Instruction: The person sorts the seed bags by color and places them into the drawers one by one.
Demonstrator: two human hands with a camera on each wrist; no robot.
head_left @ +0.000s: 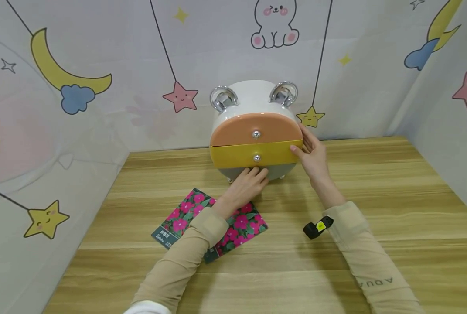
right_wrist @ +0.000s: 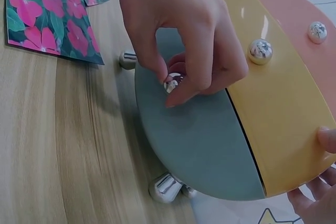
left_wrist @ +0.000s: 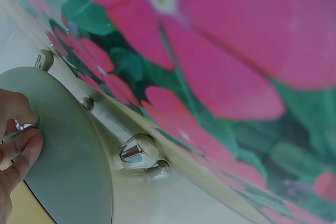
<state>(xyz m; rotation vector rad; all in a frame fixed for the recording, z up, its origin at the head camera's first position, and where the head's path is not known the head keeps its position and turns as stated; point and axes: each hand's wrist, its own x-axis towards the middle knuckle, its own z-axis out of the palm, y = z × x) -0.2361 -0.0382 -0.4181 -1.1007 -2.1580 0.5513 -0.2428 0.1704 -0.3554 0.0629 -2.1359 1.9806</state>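
Observation:
A small drawer cabinet [head_left: 244, 96] with silver ear-like rings stands against the backdrop. Its fronts are an orange top drawer [head_left: 237, 129], a yellow middle drawer [head_left: 233, 155] and a grey-green bottom drawer [right_wrist: 184, 135], each flush with the body. My left hand [head_left: 246, 188] pinches the round silver knob [right_wrist: 173, 82] of the bottom drawer between thumb and fingers. With my right hand [head_left: 315, 162] I hold the cabinet's right side, thumb on the yellow front and fingers round the side. The bottom knob is hidden behind my left hand in the head view.
Two flower-print cards [head_left: 241, 222] lie on the wooden table [head_left: 390, 196], partly under my left forearm. A black strap with a yellow-green tag [head_left: 320, 225] is at my right wrist. A patterned cloth backdrop [head_left: 139, 87] rises behind and beside the table.

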